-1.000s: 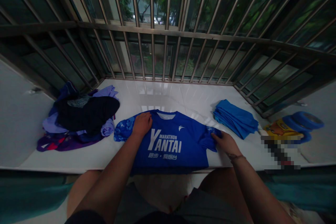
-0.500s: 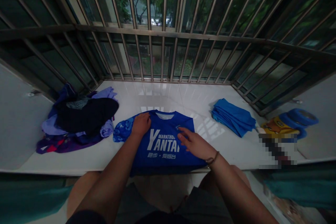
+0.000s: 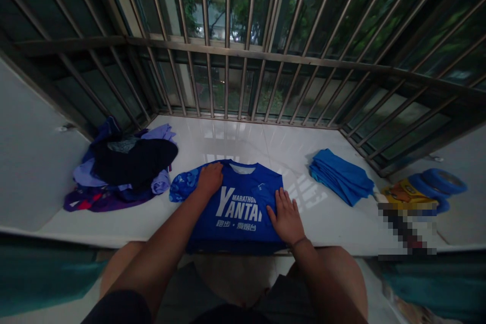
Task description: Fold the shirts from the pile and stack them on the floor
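Observation:
A blue T-shirt [image 3: 243, 197] with white "MARATHON YANTAI" lettering lies face up in front of me, its collar away from me and its lower part at the sill's front edge. The patterned sleeve [image 3: 184, 186] sticks out on the left; no sleeve shows on the right. At the left shoulder, my left hand [image 3: 211, 179] is closed on the fabric, its fingertips partly hidden. My right hand [image 3: 287, 216] lies flat across the shirt's right edge, fingers stretched out.
Left on the white sill [image 3: 243, 136] is a heap of dark and purple clothes [image 3: 132, 162]. A folded blue cloth [image 3: 339, 174] lies to the right, near a yellow and blue item [image 3: 412, 190] and a blurred-out object [image 3: 406, 230]. Metal bars [image 3: 246, 53] stand behind.
My right hand has moved right and down from above the shirt's chest to flat on its right edge. My left hand stays at the left shoulder. The view has shifted slightly.

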`<state>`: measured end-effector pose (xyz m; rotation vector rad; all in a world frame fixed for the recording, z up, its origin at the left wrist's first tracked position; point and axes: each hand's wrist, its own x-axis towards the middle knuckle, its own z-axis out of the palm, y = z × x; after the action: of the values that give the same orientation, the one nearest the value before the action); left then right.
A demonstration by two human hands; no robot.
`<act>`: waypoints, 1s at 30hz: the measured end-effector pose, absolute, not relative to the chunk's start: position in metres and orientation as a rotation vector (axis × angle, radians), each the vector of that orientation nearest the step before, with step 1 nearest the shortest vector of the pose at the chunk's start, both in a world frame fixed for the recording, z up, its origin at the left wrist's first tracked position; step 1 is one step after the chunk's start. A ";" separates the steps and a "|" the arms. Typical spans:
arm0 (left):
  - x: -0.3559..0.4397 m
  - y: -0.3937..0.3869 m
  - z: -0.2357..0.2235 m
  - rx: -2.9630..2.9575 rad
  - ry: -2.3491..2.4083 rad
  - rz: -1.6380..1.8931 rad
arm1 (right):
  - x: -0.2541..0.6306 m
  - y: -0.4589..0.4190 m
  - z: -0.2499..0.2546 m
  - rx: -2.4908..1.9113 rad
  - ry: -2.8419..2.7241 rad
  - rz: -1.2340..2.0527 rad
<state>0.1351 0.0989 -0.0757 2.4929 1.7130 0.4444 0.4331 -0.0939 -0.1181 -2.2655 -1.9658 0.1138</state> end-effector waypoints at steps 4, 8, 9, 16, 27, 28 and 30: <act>0.103 0.076 -0.052 2.430 1.893 0.468 | 0.433 -0.093 -0.118 -2.268 -1.952 0.134; 0.036 0.038 -0.050 2.027 2.433 0.351 | 0.433 -0.094 -0.115 -2.242 -1.944 0.150; 0.021 0.031 -0.054 1.913 2.506 0.298 | 0.432 -0.094 -0.115 -2.238 -1.941 0.153; -0.006 0.036 -0.064 1.855 2.289 0.439 | 0.429 -0.094 -0.110 -2.263 -1.924 0.160; 0.085 -0.038 -0.065 2.639 1.193 0.705 | 0.432 -0.094 -0.113 -2.213 -1.917 0.131; 0.081 -0.040 -0.073 2.575 1.282 0.714 | 0.432 -0.094 -0.114 -2.207 -1.916 0.133; 0.065 -0.038 -0.087 2.437 1.427 0.723 | 0.432 -0.093 -0.115 -2.200 -1.916 0.136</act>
<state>0.0652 -0.0377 -0.0869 2.4365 1.4271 0.7228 0.4317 -0.0935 -0.1151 -2.2004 -1.9158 0.1359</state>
